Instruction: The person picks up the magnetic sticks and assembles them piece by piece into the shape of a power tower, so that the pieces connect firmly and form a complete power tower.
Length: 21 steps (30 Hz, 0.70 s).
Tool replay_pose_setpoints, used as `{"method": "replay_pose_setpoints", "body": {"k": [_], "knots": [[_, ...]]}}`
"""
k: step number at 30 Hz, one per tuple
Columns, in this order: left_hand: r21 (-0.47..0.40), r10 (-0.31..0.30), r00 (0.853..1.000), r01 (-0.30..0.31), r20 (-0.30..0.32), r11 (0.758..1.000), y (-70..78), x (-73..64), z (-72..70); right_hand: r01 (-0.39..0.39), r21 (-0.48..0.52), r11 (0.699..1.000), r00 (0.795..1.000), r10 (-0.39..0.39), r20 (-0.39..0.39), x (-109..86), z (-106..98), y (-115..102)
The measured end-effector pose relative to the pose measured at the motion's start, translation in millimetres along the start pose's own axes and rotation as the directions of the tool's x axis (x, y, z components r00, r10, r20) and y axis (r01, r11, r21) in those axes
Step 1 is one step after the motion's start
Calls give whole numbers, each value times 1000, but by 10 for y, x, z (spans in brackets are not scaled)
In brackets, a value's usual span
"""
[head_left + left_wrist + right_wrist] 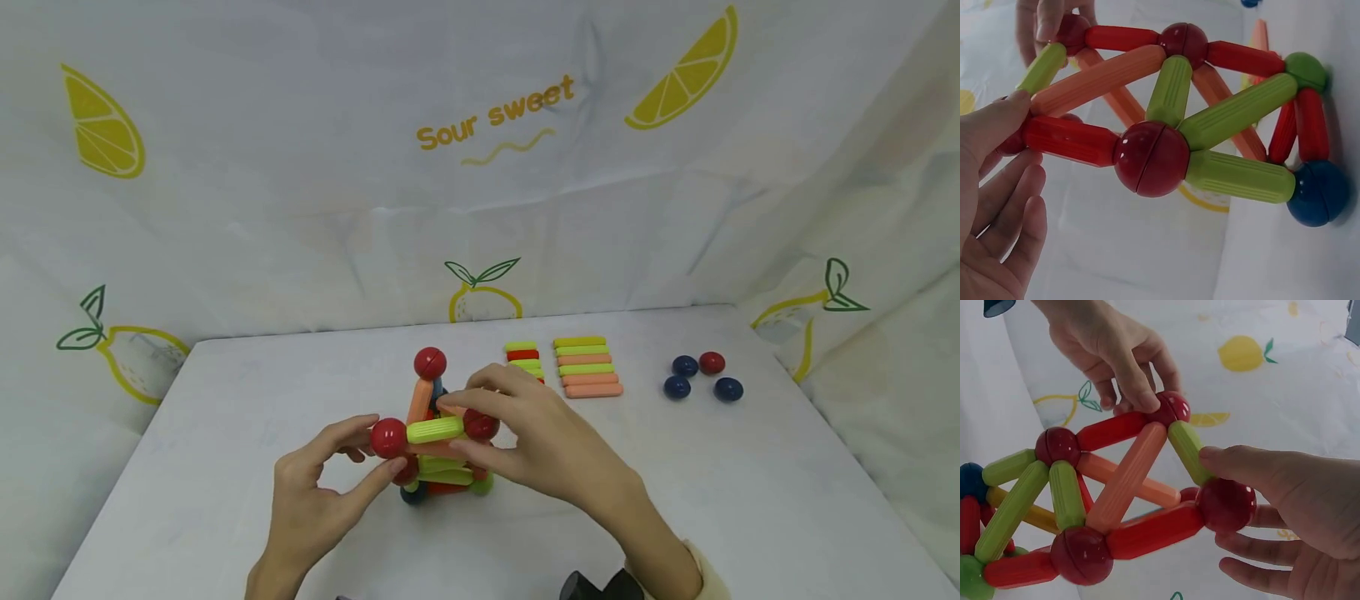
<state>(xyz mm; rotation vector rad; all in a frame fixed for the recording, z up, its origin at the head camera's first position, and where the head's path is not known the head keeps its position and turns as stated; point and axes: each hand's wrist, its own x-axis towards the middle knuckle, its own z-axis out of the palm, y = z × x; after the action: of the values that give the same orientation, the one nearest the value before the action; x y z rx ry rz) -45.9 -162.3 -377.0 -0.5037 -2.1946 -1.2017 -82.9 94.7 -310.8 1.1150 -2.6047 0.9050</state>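
Note:
A tower of magnetic rods and balls (pixel 1147 156) stands on the white table, built from red, yellow-green and orange rods with red, green and blue balls. Across its top runs a yellow-green rod (pixel 436 430) between two red balls. My left hand (pixel 318 492) pinches the left top red ball (pixel 388 438) between thumb and fingers. At the other end, my right hand (pixel 540 442) holds the right top red ball (pixel 1227 504), its thumb against the rod beside it. Low down, a blue ball (pixel 1318 194) and a green ball (pixel 1305 72) form base corners.
Behind the tower lie a short row of rods (pixel 522 353) and a longer row of rods (pixel 588 368). Loose blue balls (pixel 728 389) and one red ball (pixel 712 362) sit at the back right. A black object (pixel 600 586) shows at the bottom edge.

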Motion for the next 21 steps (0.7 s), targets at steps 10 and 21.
{"method": "replay_pose_setpoints", "body": {"k": [10, 21], "knots": [[55, -12, 990, 20, -142, 998, 80, 10, -13, -54, 187, 981, 998, 56, -6, -228, 45, 123], [49, -88, 996, 89, -23, 995, 105, 30, -36, 101, 284, 953, 995, -96, -32, -313, 182, -65]]}}
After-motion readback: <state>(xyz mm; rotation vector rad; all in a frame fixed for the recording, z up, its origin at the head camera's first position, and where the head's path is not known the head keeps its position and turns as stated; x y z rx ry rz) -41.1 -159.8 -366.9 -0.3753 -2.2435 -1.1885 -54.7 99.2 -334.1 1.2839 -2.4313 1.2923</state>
